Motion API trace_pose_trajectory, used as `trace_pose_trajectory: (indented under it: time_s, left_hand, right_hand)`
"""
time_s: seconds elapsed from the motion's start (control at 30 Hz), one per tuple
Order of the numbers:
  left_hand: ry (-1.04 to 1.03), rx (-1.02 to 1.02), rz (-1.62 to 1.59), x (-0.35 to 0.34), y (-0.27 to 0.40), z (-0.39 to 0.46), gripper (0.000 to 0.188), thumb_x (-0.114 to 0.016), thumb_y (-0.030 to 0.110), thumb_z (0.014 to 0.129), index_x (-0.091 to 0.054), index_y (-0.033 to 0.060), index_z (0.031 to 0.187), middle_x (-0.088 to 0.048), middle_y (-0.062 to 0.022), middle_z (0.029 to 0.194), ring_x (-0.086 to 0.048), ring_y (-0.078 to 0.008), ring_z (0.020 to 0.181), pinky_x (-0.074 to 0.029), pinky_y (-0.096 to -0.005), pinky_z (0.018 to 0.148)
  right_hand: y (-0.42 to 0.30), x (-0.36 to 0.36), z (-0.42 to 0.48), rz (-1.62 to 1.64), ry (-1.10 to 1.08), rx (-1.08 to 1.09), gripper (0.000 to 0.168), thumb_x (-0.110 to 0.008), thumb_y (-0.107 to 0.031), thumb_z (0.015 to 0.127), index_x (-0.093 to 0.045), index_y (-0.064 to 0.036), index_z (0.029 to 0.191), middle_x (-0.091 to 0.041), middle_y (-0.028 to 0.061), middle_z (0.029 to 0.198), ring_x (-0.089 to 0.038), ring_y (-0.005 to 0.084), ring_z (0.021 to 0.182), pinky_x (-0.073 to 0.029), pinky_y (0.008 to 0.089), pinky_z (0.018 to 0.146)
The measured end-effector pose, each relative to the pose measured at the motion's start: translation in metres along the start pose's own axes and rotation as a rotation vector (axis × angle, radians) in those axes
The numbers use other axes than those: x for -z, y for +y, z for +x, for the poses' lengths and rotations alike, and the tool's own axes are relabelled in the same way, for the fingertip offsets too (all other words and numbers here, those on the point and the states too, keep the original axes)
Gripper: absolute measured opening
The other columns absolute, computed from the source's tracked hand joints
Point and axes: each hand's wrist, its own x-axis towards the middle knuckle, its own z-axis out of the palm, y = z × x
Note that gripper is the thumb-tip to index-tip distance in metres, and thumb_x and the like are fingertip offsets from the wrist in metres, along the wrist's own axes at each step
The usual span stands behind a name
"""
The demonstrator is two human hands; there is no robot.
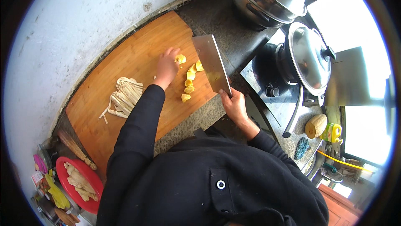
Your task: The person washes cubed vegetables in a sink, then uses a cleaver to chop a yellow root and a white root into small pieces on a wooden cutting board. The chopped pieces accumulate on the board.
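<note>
A wooden cutting board (125,56) lies before me, its far edge along the wall. My right hand (234,103) holds a cleaver (211,61) by its handle, the broad blade raised over the board's right edge. My left hand (168,66) is over the board, its fingers beside a yellow piece of food (180,59); whether they grip it is unclear. Several more yellow pieces (190,75) lie in an uneven row between my left hand and the blade. Left of my left forearm, pale strips of food (125,96) are heaped on the board, partly hidden by the sleeve.
A lidded wok (310,59) sits on the stove at right, its long handle (294,113) pointing towards me. Behind stands a steel steamer pot (269,0). A squash (315,126) and yellow jug (331,133) are by the sink. At lower left are a red basin (97,191) and a whisk broom (75,149).
</note>
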Motion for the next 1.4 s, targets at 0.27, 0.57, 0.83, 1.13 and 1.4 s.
trace_pose_trajectory:
  time_s: [0.27,0.57,0.83,1.13,1.4]
  left_hand:
    - [-0.165,0.519,-0.464,-0.021,-0.013,-0.015,0.026,-0.068,0.005,0.074,-0.058,0.001,0.098,-0.064,-0.014,0.09,-0.062,-0.024,0.082,-0.048,-0.0326,0.072]
    - [-0.001,0.654,-0.459,-0.003,-0.011,-0.061,0.022,-0.068,0.0,0.074,-0.056,-0.0003,0.092,-0.062,-0.007,0.076,-0.06,-0.0144,0.07,-0.047,-0.0273,0.065]
    - [0.168,0.578,-0.28,-0.002,-0.004,-0.074,0.023,-0.067,0.002,0.07,-0.058,-0.001,0.091,-0.06,-0.0121,0.076,-0.06,-0.0244,0.071,-0.047,-0.0339,0.066]
    - [0.144,0.721,-0.351,0.012,-0.001,-0.063,0.018,-0.072,0.008,0.069,-0.061,-0.0017,0.079,-0.064,-0.0143,0.071,-0.063,-0.0261,0.065,-0.048,-0.0336,0.062]
    - [0.099,0.788,-0.42,0.013,-0.007,-0.06,0.019,-0.074,0.01,0.069,-0.064,-0.003,0.079,-0.065,-0.0154,0.071,-0.063,-0.0258,0.065,-0.048,-0.0339,0.062]
  right_hand:
    - [0.007,-0.003,0.002,-0.097,-0.074,-0.012,0.024,-0.058,-0.023,0.085,-0.062,0.001,0.086,-0.059,0.0213,0.067,-0.061,0.0325,0.064,-0.045,0.0396,0.058]
    - [-0.036,-0.019,0.022,-0.146,-0.22,0.023,0.024,-0.058,-0.023,0.084,-0.065,-0.002,0.094,-0.06,0.0222,0.069,-0.062,0.037,0.068,-0.047,0.0418,0.059]
    - [-0.044,-0.041,0.034,-0.206,-0.251,0.156,0.024,-0.058,-0.023,0.084,-0.066,-0.002,0.095,-0.06,0.0234,0.071,-0.062,0.0384,0.07,-0.047,0.0447,0.062]
    - [-0.053,-0.077,0.057,-0.326,-0.29,0.12,0.027,-0.056,-0.026,0.083,-0.064,-0.001,0.083,-0.062,0.0234,0.074,-0.06,0.0406,0.073,-0.048,0.0472,0.067]
    - [-0.06,-0.079,0.067,-0.371,-0.365,0.093,0.03,-0.055,-0.028,0.084,-0.064,0.0,0.082,-0.062,0.0232,0.076,-0.061,0.0402,0.075,-0.048,0.0468,0.069]
